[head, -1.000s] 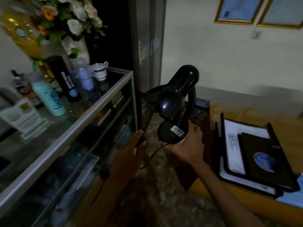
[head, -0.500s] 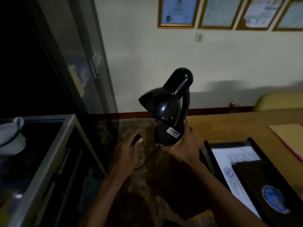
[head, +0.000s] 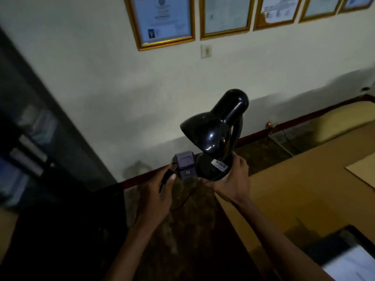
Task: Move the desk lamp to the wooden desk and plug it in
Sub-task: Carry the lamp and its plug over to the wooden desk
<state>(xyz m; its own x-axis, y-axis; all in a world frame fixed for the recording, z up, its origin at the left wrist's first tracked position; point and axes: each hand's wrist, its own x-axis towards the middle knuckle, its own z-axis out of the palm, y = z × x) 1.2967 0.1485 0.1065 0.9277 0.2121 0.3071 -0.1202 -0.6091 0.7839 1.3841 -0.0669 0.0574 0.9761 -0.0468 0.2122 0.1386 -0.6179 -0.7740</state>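
1. Since the earlier frames the view has swung rightward, away from the glass cabinet toward the wall with its gilt-framed certificates point(head: 164, 21); both hands and the lamp have come with it.
2. The glossy black desk lamp with its bell-shaped shade point(head: 213, 130) is held in the air, upright with the shade tipped leftward; it hangs over the floor gap, just left of the tan wooden desk point(head: 300, 191).
3. Right hand point(head: 231, 179) is closed around the lamp's round base; left hand point(head: 158, 193) pinches the black plug point(head: 167, 176), its thin cord point(head: 186, 199) sagging between the hands.
4. A small purple-grey box point(head: 185, 165) sits behind the plug; what it is I cannot tell.
5. Desk lies to the right of the base, so the right hand is nearer; setting down likely means a short rightward carry, lamp axis kept vertical.
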